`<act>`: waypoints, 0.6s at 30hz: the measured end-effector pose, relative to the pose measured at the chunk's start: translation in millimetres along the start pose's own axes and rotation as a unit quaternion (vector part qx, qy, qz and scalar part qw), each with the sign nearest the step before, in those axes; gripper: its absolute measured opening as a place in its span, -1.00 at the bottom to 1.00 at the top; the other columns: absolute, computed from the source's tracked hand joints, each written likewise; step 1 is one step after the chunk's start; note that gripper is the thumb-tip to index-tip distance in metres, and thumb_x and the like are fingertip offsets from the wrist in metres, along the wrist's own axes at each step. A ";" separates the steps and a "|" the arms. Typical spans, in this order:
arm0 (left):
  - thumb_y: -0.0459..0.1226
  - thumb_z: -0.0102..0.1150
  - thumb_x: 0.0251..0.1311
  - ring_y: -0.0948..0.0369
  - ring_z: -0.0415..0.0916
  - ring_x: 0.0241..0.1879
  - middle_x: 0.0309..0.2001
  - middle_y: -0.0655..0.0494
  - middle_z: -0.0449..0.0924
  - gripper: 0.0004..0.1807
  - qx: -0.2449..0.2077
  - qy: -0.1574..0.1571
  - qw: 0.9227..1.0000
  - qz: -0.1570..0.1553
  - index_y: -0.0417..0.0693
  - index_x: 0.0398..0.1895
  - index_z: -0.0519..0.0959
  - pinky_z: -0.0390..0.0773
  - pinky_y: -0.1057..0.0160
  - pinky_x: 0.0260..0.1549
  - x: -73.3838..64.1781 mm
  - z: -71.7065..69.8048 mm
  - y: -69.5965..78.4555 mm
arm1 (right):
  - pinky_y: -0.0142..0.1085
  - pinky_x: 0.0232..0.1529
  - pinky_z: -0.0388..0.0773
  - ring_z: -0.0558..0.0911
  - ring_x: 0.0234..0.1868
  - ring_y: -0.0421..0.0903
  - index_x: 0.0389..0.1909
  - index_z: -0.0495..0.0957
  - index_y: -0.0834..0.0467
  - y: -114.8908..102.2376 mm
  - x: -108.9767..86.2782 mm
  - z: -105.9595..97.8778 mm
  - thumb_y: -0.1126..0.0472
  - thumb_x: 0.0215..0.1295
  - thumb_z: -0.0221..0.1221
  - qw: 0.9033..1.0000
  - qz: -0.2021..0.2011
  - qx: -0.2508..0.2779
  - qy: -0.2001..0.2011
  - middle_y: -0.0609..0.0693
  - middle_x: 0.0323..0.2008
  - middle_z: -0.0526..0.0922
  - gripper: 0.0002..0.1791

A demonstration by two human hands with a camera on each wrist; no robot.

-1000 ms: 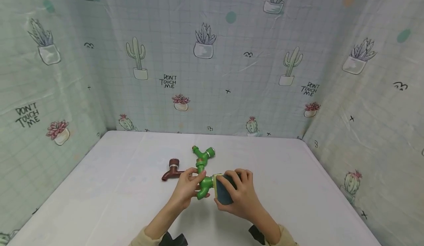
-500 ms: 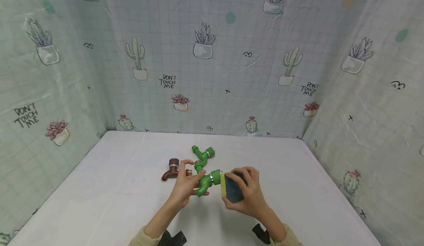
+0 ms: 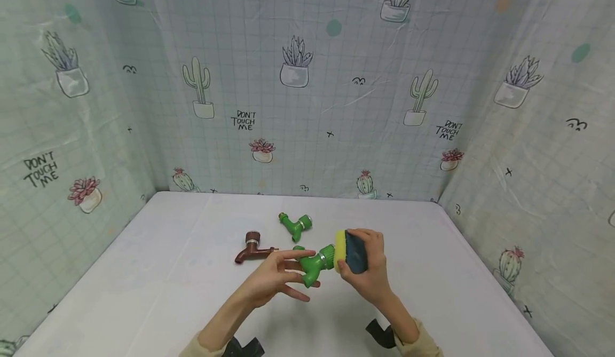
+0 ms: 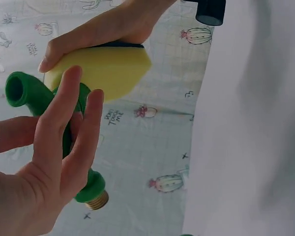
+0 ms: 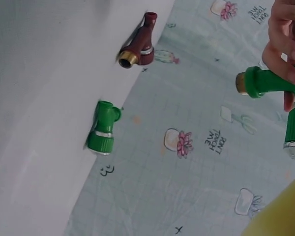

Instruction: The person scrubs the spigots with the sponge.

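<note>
My left hand (image 3: 274, 278) holds a green tap (image 3: 313, 264) up above the table, its fingers spread around the tap's body. In the left wrist view the tap's spout opening (image 4: 15, 89) faces out at one side, and its brass threaded end (image 4: 97, 200) sticks out below the fingers. My right hand (image 3: 372, 271) grips a sponge (image 3: 340, 250) with a yellow side and a dark scouring side (image 3: 356, 253). The yellow side is at the tap's ribbed knob (image 3: 328, 256); whether they touch is hard to tell.
A second green tap (image 3: 295, 225) lies on the white table (image 3: 413, 250) behind the hands. Left of it lies a brown tap (image 3: 252, 248) with a brass end. Cactus-print cloth (image 3: 317, 111) encloses the table's back and sides.
The held tap has shifted right and tilted, and my left fingers have changed their hold on it. My right hand has moved the sponge right and up, turning more of its yellow side into view.
</note>
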State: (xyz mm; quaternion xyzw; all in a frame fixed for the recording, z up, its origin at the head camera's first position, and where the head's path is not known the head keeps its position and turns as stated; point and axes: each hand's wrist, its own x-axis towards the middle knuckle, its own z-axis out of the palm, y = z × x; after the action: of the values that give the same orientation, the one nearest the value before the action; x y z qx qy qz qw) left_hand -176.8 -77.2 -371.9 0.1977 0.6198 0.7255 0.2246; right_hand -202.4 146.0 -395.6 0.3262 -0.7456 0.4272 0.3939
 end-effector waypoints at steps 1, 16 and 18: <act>-0.44 0.01 0.13 -0.07 0.58 -0.17 -0.20 -0.12 0.56 -0.49 0.006 0.000 1.000 -0.006 -0.29 0.20 0.25 0.58 -0.08 -0.35 0.2 -0.1 -0.9 | -0.36 -0.32 0.28 0.23 -0.09 -0.15 0.02 0.38 0.22 -0.9 0.5 -0.3 0.00 0.01 0.18 1.000 0.007 -0.002 -0.005 0.12 -0.11 0.40 -0.43; -0.05 0.02 0.19 0.22 0.55 -0.22 -0.23 -0.09 0.62 -0.59 0.199 0.072 0.977 0.005 -0.21 -0.12 0.55 0.52 0.23 -0.19 6.0 3.5 -9.1 | -0.23 -0.24 0.23 0.25 -0.16 -0.16 0.01 0.41 0.07 -4.6 11.6 -2.6 0.12 -0.13 0.29 0.992 0.046 -0.060 -0.100 -0.02 -0.12 0.45 -0.43; -0.08 0.01 0.20 0.21 0.60 -0.27 -0.24 -0.17 0.62 -0.57 0.171 0.071 0.983 0.021 -0.23 -0.02 0.48 0.56 0.30 -0.29 7.9 5.3 -11.0 | -0.22 -0.25 0.23 0.26 -0.18 -0.17 -0.01 0.42 0.05 -5.1 16.7 -2.5 0.08 -0.11 0.29 0.990 0.041 -0.078 -0.113 -0.03 -0.13 0.46 -0.45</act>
State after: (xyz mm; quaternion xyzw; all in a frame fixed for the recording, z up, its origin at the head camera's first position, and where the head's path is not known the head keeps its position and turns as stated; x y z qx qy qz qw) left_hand -179.4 -67.0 -381.9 0.1941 0.7446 0.6258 0.1274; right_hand -205.4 143.5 -378.3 0.3101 -0.8292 0.3436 0.3133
